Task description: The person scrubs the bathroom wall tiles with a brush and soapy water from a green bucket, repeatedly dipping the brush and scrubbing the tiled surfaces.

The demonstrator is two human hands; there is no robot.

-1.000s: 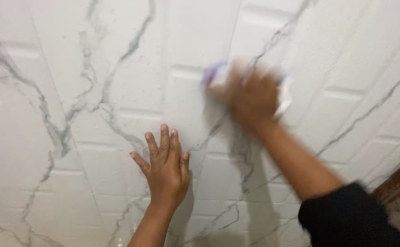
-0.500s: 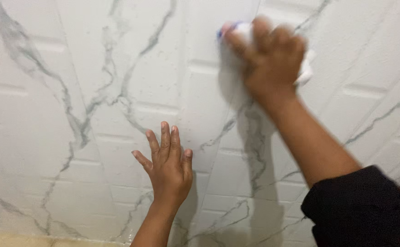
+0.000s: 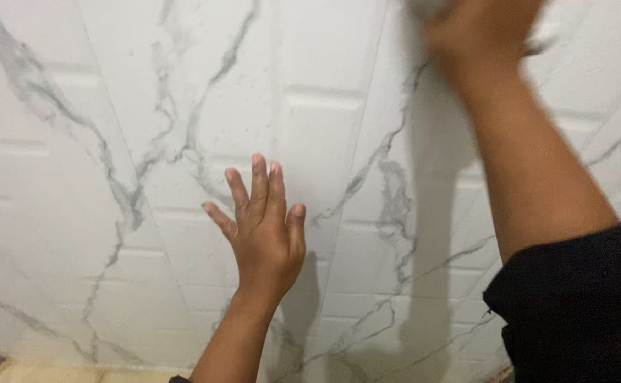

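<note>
Two hands on marble wall panel [image 3: 325,142] | left hand [image 3: 264,227] flat, splayed, empty | right hand [image 3: 477,32] blurred above-right, grip unclear | risk: bracing palm slips on the smooth panel

The right hand [image 3: 484,32] is motion-blurred and cut by the top edge, hiding whatever it grips.
</note>
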